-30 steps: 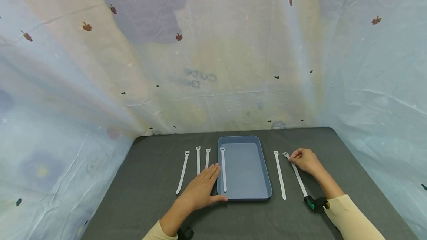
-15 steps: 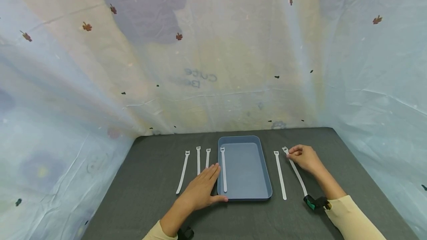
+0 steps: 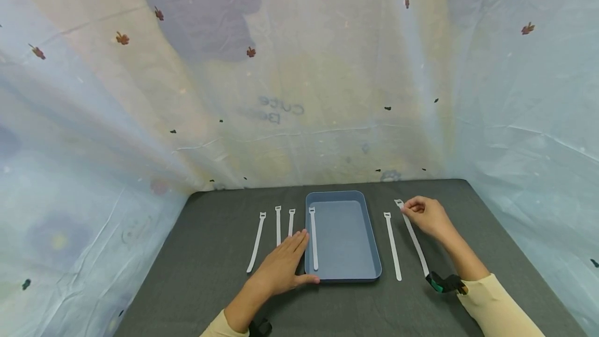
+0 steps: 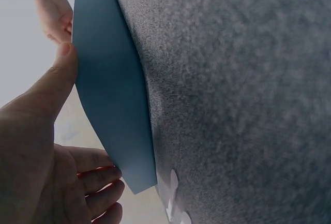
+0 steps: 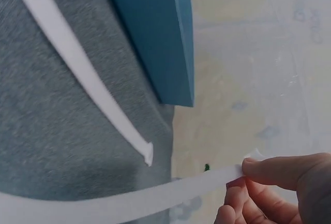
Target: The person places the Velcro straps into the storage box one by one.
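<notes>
My right hand (image 3: 426, 216) pinches a white cable strap (image 3: 414, 238) between thumb and fingertips, just below its slotted head. In the right wrist view the held strap (image 5: 134, 203) bows below the pinch and rises off the cloth toward the thumb. My left hand (image 3: 281, 267) lies against the near left corner of a shallow blue-grey tray (image 3: 347, 243), thumb at the near rim and fingers extended along the left side. Inside the tray, along its left wall, lies one cable strap (image 3: 314, 238). Another strap (image 3: 393, 246) lies on the cloth between the tray and my right hand.
Left of the tray several more white straps (image 3: 256, 243) lie on the dark grey cloth (image 3: 196, 264), some partly behind my left hand. A pale printed sheet (image 3: 299, 150) hangs behind the table and along both sides.
My right hand has moved slightly away from me, raising the head end of the pinched cable strap. The left hand and the tray have stayed in place.
</notes>
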The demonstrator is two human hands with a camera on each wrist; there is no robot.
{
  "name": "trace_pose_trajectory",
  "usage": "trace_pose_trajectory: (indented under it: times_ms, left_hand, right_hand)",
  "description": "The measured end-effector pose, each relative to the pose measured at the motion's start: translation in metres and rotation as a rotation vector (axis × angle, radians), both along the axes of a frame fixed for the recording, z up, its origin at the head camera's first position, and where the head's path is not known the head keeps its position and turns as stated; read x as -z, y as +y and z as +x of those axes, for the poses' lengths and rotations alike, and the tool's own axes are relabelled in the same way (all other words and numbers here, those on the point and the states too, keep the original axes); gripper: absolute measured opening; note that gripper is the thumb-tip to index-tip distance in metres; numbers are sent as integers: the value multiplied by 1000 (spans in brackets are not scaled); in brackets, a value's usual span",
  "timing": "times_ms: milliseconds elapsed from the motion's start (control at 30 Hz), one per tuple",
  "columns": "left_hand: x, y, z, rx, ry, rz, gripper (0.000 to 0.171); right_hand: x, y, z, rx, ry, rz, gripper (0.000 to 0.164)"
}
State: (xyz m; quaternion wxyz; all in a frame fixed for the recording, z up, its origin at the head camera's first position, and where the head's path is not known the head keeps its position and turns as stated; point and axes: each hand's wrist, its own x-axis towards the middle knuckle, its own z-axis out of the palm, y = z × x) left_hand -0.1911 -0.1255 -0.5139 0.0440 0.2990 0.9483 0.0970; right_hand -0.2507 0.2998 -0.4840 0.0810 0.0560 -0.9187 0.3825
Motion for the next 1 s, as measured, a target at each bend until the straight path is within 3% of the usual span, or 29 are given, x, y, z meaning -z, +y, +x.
trace_pose_trajectory:
  times_ms: [633, 1000]
  left_hand:
    - [0, 0, 1, 3, 19, 1, 112]
    - [-1, 0, 1, 4, 10, 14, 111]
  right_hand:
    - [-31, -17, 8, -23, 128, -27, 19]
    - [-48, -31, 7, -40, 141, -76, 20]
